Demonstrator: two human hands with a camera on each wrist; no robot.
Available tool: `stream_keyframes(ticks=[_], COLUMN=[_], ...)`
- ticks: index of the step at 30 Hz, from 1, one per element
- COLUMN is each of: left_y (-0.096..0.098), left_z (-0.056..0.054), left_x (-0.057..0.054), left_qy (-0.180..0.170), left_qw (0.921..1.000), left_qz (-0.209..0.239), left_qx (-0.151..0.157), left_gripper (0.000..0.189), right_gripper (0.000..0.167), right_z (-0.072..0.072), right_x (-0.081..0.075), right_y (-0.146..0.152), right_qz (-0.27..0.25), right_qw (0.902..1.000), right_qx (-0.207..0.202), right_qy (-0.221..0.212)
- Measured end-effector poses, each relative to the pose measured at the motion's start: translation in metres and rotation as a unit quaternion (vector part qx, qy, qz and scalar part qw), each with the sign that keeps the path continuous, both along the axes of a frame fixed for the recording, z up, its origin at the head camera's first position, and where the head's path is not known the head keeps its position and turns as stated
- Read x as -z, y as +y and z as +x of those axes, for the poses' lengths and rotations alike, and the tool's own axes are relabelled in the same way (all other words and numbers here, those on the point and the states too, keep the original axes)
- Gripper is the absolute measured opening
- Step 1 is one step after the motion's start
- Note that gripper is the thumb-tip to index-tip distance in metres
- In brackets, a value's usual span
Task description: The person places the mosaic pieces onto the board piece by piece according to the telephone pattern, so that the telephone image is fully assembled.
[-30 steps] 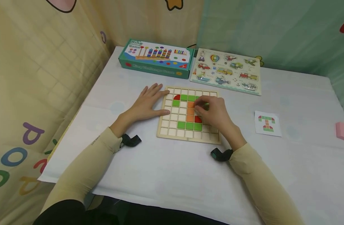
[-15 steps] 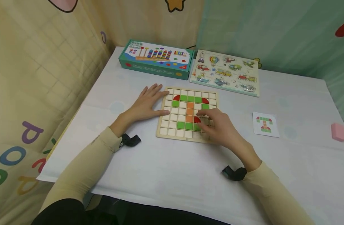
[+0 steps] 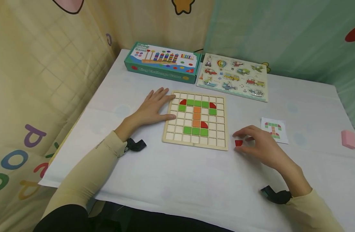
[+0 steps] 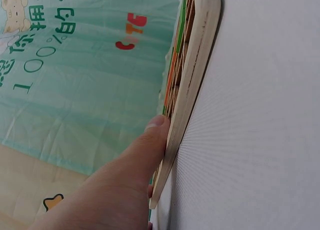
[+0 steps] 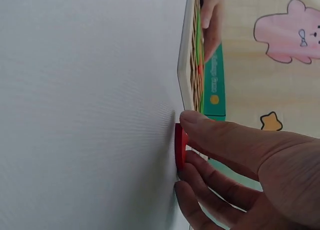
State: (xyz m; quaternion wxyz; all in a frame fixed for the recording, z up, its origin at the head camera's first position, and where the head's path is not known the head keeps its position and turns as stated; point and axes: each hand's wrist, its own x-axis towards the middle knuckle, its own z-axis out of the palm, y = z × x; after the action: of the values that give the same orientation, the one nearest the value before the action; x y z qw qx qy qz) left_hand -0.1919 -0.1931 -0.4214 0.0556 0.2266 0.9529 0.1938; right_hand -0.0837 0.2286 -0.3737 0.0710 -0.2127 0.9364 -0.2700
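On the white table lies a wooden grid board (image 3: 180,142) with green, orange and red tiles in its cells. My left hand (image 3: 149,108) rests at its left edge, fingers spread, thumb (image 4: 156,124) on the rim. My right hand (image 3: 261,143) is to the right of the board, thumb and fingers curved round a small red tile (image 3: 238,143) close to the table. In the right wrist view, the thumb is at one end of the red tile and the fingertips are at the other.
A printed pattern card (image 3: 265,129) lies partly behind the right hand. A pink block (image 3: 348,139) sits at the far right. Behind the board are a green game box (image 3: 161,72) and a vehicle puzzle board (image 3: 245,77). Curtains stand beyond the table.
My right hand has moved off the board to the right and down to the red tile beside it, uncovering the board's right side. The left hand has stayed in place.
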Motion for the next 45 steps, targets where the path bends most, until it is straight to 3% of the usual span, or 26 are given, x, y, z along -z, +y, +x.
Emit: stream_keyframes(ticks=[8,17,21,32,37,45], left_y=[0.0,0.0,0.001,0.0,0.0,-0.001], left_z=[0.0,0.001,0.002,0.003,0.002,0.003], left_x=[0.0,-0.001,-0.003,-0.004,-0.003,-0.004], left_qy=[0.0,-0.001,-0.001,-0.008,-0.008,-0.001], left_qw=[1.0,1.0,1.0,1.0,1.0,1.0], left_qz=[0.001,-0.005,-0.005,0.005,0.005,0.005], left_qx=[0.003,-0.002,-0.004,0.0,-0.001,0.001], left_gripper=[0.091,0.091,0.091,0.091,0.091,0.09], right_gripper=[0.032,0.02,0.016,0.006,0.009,0.005], right_z=[0.002,-0.005,-0.012,-0.049,-0.066,-0.074], right_x=[0.01,0.008,0.003,-0.003,-0.002,0.008], right_y=[-0.001,-0.009,-0.017,-0.082,-0.12,-0.147], right_qz=[-0.026,-0.027,-0.031,-0.094,-0.128,-0.13], right_qw=[0.9991,0.9994,0.9991,0.9954,0.9916,0.9904], right_qx=[-0.015,-0.021,-0.03,-0.014,-0.02,-0.034], right_qy=[0.031,-0.009,-0.005,0.014,-0.009,-0.031])
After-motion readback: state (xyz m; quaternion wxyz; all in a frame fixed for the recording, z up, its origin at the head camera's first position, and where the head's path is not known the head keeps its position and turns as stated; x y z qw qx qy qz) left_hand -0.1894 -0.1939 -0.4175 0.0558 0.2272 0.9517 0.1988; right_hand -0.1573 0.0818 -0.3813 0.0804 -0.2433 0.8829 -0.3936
